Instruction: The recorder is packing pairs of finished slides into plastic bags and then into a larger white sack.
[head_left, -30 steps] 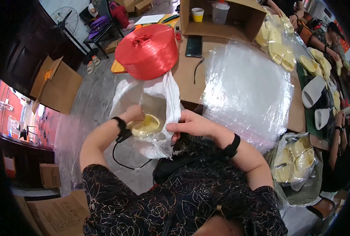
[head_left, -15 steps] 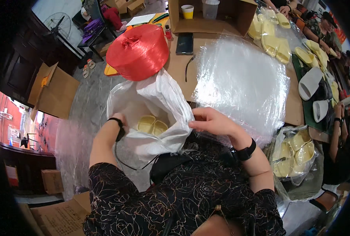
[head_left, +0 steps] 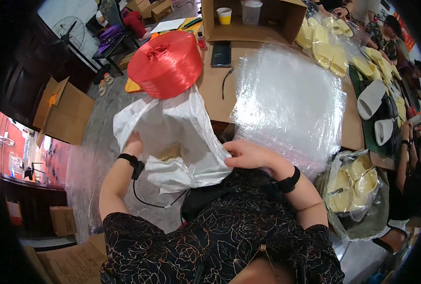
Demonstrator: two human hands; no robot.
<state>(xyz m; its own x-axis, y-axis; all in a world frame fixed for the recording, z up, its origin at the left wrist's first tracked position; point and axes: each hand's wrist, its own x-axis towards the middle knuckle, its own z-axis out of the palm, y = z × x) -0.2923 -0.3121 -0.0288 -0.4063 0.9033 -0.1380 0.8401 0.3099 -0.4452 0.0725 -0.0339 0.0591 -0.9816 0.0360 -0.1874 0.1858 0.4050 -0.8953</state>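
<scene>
Gry flr (head_left: 104, 113) | wht sack (head_left: 196, 174) — mouth open, crinkled — both hands (head_left: 248, 155) touching

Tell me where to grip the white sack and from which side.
Pinch the white sack by its rim, probably from left and right: its mouth gapes upward and the thin, creased edge suits pinching. The right hand meets the right side.

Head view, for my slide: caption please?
Left hand and right hand at the mouth of an open white plastic sack, beside a round red twine spool.
</scene>
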